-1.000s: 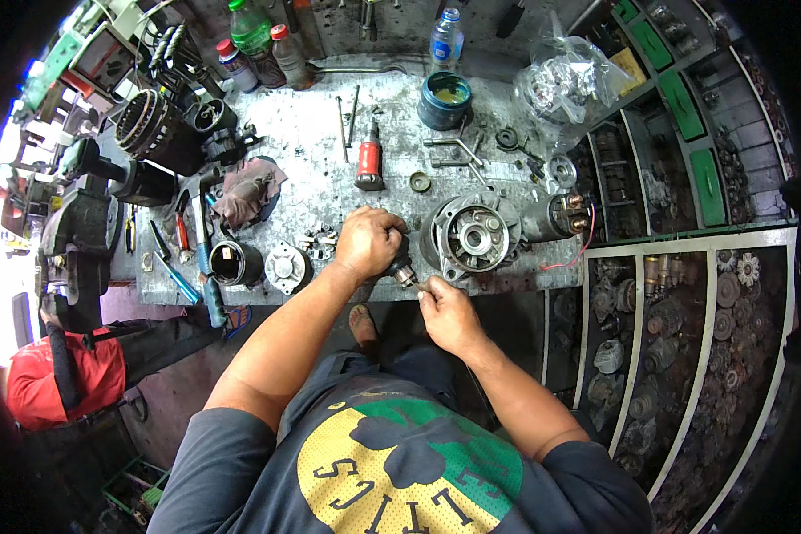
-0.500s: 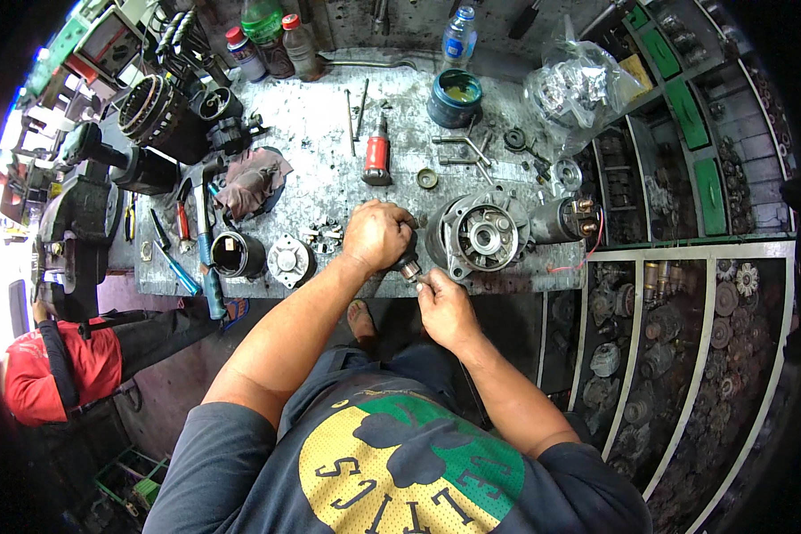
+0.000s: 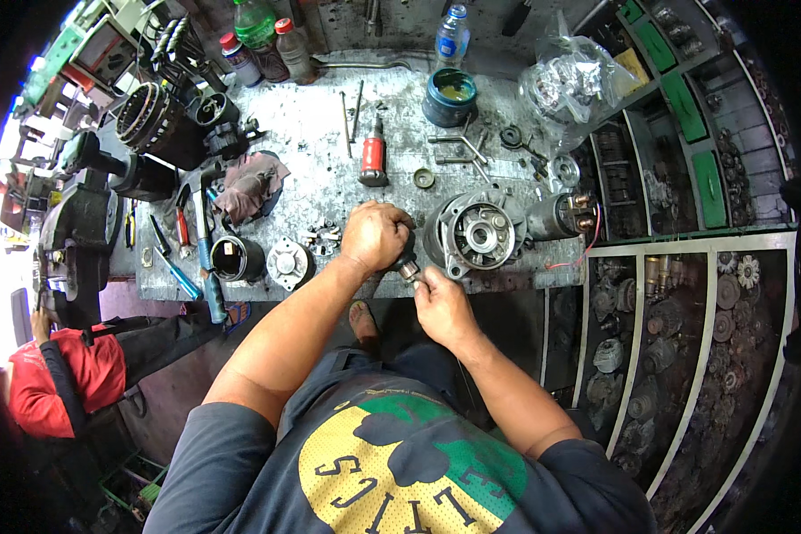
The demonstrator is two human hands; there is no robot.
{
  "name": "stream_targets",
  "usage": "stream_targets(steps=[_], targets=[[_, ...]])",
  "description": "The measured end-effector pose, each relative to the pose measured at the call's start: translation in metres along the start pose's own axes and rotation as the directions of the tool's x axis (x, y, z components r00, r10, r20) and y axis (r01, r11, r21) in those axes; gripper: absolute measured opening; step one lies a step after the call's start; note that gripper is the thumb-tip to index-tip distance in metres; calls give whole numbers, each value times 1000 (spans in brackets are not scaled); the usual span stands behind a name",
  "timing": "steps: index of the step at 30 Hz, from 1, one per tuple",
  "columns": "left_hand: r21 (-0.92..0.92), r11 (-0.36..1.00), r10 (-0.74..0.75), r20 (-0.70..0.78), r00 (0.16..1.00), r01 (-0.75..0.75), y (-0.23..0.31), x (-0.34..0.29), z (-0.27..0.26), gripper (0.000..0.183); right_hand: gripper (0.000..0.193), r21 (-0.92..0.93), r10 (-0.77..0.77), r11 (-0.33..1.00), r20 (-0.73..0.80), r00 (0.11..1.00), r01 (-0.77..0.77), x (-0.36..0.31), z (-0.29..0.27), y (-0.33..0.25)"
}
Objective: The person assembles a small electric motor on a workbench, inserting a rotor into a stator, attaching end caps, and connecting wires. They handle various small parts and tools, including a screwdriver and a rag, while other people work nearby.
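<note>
At the front edge of the bench my left hand [image 3: 378, 236] is closed around a motor armature [image 3: 408, 268], a dark cylindrical part with a shiny metal collar and a thin shaft end; most of it is hidden under the fingers. My right hand [image 3: 447, 307] pinches at the shaft end with thumb and finger; anything else in that pinch is too small to make out. Just right of the hands sits a round metal motor housing [image 3: 454, 233] with a bearing in its middle. Left of my forearm are a metal end cap [image 3: 287, 263] and a dark hollow cylinder [image 3: 238, 258].
A red-bodied tool [image 3: 373, 158], a small ring [image 3: 424, 178] and a grease tub [image 3: 449, 98] stand farther back. Hammer [image 3: 206, 245], screwdriver [image 3: 177, 272] and rag [image 3: 251, 187] lie left. A solenoid-like cylinder [image 3: 561, 216] is at right, beside parts shelves [image 3: 636, 347]. Another person [image 3: 71, 378] is at left.
The view has shifted slightly. Both hands keep the same hold on the armature, with hardly any movement. The person at left has shifted a little.
</note>
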State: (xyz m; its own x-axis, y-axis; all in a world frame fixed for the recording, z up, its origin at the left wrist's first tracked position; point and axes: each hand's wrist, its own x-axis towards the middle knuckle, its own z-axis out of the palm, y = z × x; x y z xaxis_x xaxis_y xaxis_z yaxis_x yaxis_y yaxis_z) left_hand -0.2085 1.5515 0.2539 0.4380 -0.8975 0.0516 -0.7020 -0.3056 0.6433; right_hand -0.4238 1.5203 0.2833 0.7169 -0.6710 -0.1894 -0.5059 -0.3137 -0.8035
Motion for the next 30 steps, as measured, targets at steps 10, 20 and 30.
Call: stream_targets(steps=[10,20,30], targets=[[7,1000,7,-1,1000,-7,-2,0,3,22,13,-4,36,999,2,999,-36,1,2,6],[26,1000,-11,1,1000,11,-3,-1,2,23,13,-51,58,997,-16,998,-59,-2,3,3],[15,1000,19,-40,999,-18,-3,0,4,22,15,-47,-55,997,-38,998,53,-14,-5,2]])
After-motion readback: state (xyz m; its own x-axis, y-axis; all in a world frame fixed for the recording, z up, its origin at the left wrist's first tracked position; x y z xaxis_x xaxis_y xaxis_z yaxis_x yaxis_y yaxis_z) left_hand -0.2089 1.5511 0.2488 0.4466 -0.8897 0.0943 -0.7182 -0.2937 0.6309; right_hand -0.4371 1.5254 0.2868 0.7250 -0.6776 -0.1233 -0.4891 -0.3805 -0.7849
